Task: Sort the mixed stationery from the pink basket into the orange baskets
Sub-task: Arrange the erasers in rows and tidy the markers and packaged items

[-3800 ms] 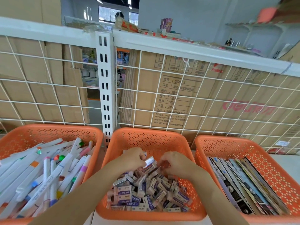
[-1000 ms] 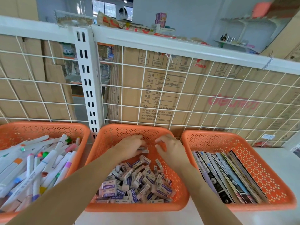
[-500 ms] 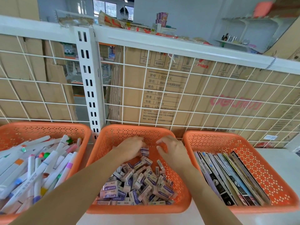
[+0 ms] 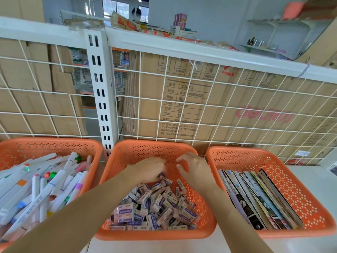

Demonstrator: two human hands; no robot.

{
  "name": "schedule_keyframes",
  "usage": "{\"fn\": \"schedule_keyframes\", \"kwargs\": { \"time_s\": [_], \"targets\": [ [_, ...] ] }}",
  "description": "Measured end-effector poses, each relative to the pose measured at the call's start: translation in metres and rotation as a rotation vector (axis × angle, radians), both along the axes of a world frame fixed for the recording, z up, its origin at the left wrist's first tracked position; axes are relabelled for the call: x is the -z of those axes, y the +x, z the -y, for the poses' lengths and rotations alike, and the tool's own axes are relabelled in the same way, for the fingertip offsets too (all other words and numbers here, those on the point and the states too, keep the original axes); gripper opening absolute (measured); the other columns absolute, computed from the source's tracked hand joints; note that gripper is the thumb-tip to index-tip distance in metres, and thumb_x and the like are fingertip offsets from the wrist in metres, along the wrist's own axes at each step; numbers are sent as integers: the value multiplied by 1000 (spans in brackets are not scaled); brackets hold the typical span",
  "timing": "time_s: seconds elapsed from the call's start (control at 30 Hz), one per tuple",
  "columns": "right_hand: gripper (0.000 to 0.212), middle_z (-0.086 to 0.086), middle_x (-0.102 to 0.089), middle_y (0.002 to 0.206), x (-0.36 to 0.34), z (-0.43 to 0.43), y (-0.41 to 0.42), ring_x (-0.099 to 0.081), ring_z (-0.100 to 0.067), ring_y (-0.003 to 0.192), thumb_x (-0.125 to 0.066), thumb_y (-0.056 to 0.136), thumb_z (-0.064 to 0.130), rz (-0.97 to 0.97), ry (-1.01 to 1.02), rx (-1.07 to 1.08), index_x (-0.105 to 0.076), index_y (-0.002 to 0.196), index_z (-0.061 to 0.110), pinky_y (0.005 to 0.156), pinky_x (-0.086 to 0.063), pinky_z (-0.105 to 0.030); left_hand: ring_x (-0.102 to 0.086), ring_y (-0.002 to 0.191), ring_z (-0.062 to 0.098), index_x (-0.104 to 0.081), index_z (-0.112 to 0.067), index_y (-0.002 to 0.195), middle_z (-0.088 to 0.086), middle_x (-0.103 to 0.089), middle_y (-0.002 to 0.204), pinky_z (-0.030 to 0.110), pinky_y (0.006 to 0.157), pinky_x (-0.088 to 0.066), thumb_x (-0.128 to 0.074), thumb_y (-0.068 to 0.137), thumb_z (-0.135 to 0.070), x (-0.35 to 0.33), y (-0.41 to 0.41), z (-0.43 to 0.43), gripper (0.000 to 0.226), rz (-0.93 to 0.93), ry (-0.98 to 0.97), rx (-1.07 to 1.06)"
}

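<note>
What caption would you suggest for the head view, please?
Left hand and right hand reach into the middle orange basket of erasers, between marker basket and booklet basket.

1. Orange baskets [image 4: 155,148]: moulded plastic, perforated, smooth with a faint sheen.
2. Erasers [image 4: 125,212]: wrapped in printed paper sleeves, matt.
3. Marker pens [image 4: 54,181]: smooth white plastic barrels, coloured plastic caps.
4. Booklets [image 4: 259,196]: paper, covers glossy.
5. Wire grid panel [image 4: 189,83]: metal, white coated, smooth.
6. Slotted upright post [image 4: 107,88]: metal, white painted, smooth.
7. Cartons [image 4: 155,99]: brown cardboard, matt; corrugated edges exposed.
8. Worktop [image 4: 319,189]: smooth, white, low sheen.
</note>
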State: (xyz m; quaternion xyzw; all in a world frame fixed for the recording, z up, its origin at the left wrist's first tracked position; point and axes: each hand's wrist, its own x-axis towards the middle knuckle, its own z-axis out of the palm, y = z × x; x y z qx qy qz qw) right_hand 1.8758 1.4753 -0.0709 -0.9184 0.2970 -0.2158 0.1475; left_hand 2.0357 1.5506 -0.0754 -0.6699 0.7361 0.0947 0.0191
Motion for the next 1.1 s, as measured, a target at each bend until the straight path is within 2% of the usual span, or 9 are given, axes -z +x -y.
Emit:
{"fn": "schedule_keyframes", "kwargs": {
  "time_s": [0.13,0.27,0.4,0.5,0.63,0.8,0.9,1.03,1.1],
  "targets": [
    [18,7,-63,108,-1,0,0,-59,-13,98,-57,90,24,-18,-1,3,-67,104,19,95,-38,-29,-50,102,21,-63,-10,111,6,-52,105,30,86,-40,-54,88,-9,4,-3,1,25,0,-5,2],
    [18,6,-64,109,-5,-2,-1,-60,-15,99,-56,91,21,-17,7,-17,-66,106,18,92,-46,-34,-46,95,14,-61,-11,102,-2,-45,97,21,79,-33,-59,87,-13,-8,1,-3,15,-31,-67,-69],
    [26,2,-64,117,-17,-5,9,-58,-14,106,-51,93,16,-341,69,-207,-64,115,18,92,-46,-30,-52,100,14,-64,-15,110,-3,-58,111,20,79,-37,-63,86,-15,-24,19,-13,24,-92,-84,-237],
    [29,-3,-64,117,-17,-6,26,-58,-20,105,-53,91,12,-568,98,-319,-66,116,16,91,-47,-35,-53,98,13,-64,-16,107,-4,-56,106,20,77,-38,-65,85,-17,-26,29,-22,22,-146,-98,-348],
    [27,-6,-67,112,-11,-9,46,-60,-23,102,-57,88,12,-695,86,-348,-69,112,16,86,-48,-35,-54,88,10,-64,-15,99,-6,-58,98,23,74,-42,-68,83,-17,-23,33,-30,16,-276,-106,-451],
    [20,-7,-68,103,-5,-11,53,-61,-24,96,-68,82,21,-658,103,-382,-72,99,11,75,-45,-31,-59,86,12,-66,-9,110,4,-67,104,27,80,-49,-69,83,-14,-20,36,-34,27,-446,-107,-513],
    [21,-7,-67,105,-5,-10,53,-60,-23,96,-71,80,20,-638,149,-387,-70,98,9,70,-39,-27,-60,87,12,-68,-7,107,4,-68,99,26,80,-49,-73,79,-14,-20,38,-37,30,-511,-90,-539],
    [28,-6,-65,109,-4,-6,51,-56,-21,95,-68,83,22,-673,190,-395,-68,109,12,74,-35,-25,-55,79,9,-65,-9,102,-4,-60,87,14,60,-42,-75,77,-16,-18,39,-41,27,-601,-86,-594],
    [24,-5,-64,107,-4,-1,48,-56,-20,96,-65,86,19,-618,211,-348,-68,108,11,76,-37,-25,-55,69,7,-64,-7,98,-3,-60,81,9,47,-38,-72,80,-13,-19,38,-42,20,-690,-110,-630]
  ]
}}
